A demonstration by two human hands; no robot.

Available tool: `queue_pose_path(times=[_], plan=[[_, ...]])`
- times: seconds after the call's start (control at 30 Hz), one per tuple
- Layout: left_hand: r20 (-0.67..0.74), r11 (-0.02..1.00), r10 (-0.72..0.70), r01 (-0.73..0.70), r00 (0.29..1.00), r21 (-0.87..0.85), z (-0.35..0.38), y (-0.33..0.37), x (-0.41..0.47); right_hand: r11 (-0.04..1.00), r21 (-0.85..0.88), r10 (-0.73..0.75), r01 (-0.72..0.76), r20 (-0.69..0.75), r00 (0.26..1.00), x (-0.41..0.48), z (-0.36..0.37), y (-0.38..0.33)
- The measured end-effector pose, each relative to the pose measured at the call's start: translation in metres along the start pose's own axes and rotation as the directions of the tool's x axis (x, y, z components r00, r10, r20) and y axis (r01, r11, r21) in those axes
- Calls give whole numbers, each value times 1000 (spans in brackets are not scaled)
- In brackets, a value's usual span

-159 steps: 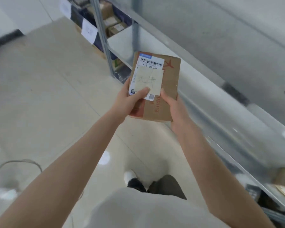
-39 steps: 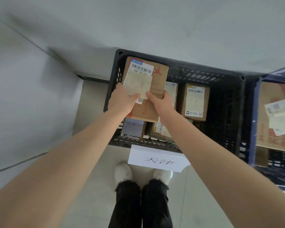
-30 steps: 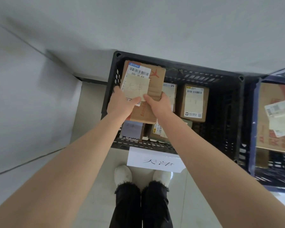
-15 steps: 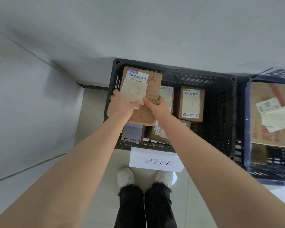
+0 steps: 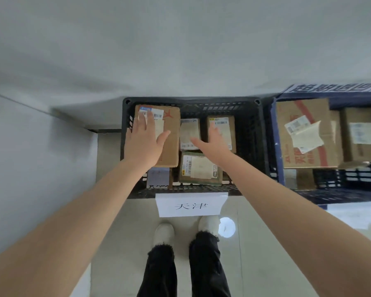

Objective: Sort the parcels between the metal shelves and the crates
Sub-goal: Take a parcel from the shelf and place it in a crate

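- The brown parcel (image 5: 172, 151) lies flat in the back left corner of the black crate (image 5: 250, 133), label up.
- The left hand (image 5: 144, 144) is spread open over the parcel, gripping nothing; contact is unclear.
- The right hand (image 5: 215, 144) is open too, fingers apart, above the smaller parcels (image 5: 199, 168) beside it.
- A paper sign (image 5: 191, 205) hangs on the crate's near wall.
- A blue crate (image 5: 275, 146) stands just to the right.

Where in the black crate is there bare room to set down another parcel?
A bare strip runs inside the black crate along its right wall, beside the labelled box. A narrower gap lies behind that box at the far wall. The left and middle are crowded with the long brown parcel, a pale box and a greenish parcel.
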State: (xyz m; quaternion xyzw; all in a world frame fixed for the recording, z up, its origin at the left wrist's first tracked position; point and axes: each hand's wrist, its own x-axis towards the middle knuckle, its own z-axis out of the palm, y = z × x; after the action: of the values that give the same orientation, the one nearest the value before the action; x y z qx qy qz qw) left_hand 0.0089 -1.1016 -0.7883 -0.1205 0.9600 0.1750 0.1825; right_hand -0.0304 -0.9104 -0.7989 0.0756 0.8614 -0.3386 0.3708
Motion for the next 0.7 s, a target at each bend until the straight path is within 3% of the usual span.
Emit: queue_pose_path(times=[0.13,0.27,0.57,0.7], plan=[[15,943,183,-180,983,282,-9,30,-2,947,-321,-39,-14,-155,987,-20,-29,27],[73,868,331,-334,941,367,5,61,-3,877,-470,-31,-105,-273,961,-55,-47,66],[108,698,577,-557,810,450,40,170,-49,872,-352,171,-342,-435,884,-135,-98,158],[109,574,718,-674,687,465,14,261,-89,886,-235,212,-401,-564,798,-210,-167,168]])
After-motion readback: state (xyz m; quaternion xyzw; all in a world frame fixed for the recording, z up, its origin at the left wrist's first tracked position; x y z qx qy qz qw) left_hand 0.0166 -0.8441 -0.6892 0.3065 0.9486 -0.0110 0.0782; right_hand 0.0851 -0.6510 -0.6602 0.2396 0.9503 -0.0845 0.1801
